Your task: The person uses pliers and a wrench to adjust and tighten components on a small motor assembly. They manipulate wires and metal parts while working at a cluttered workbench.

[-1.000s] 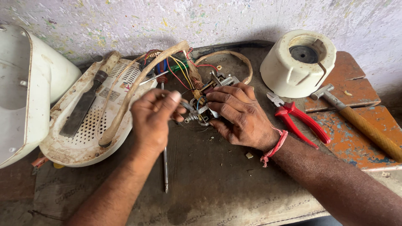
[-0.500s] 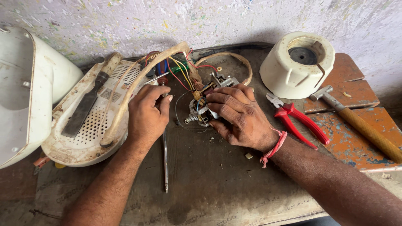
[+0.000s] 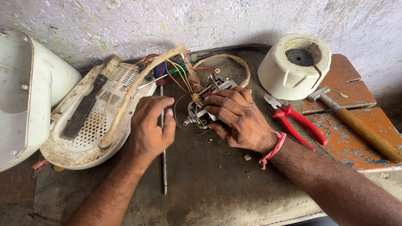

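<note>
Speckled, stained wall runs along the back; below it a dark, worn surface (image 3: 217, 184) carries everything.

Head view, only one now:

Right hand (image 3: 238, 119) is clamped on a small motor assy (image 3: 200, 113), metal w/ copper windings, fingers curled over its top and thumb underneath. Motor sits mid-surface, just left of that hand, coloured wires (image 3: 178, 75) (red, yellow, green, blue) running up from it toward the wall. Red thread band (image 3: 274, 146) on the right wrist.

Left hand (image 3: 150, 125) is loosely curled, fingers bent over the thin shaft of a long screwdriver (image 3: 163, 159) lying on the surface w/ tip toward the camera and red handle end near the wires. Can't tell if it actually grips the shaft or just rests on it. Hands near each other, not touching; motor between them.

Left of the left hand: dirty cream appliance base plate (image 3: 83, 138) w/ vent holes, a flat dark file (image 3: 81, 111) lying on it, and a beige cord (image 3: 138, 83) arcing across. Far left: big white housing (image 3: 21, 96), open side up.

Right side: round cream appliance shell (image 3: 280, 75) w/ dark coupling in its top, by the wall. Red-handled pliers (image 3: 295, 123) just right of the right hand. Hammer (image 3: 356, 125) w/ wooden handle lies on an orange-painted board (image 3: 356, 146), well apart from the hands.
</note>
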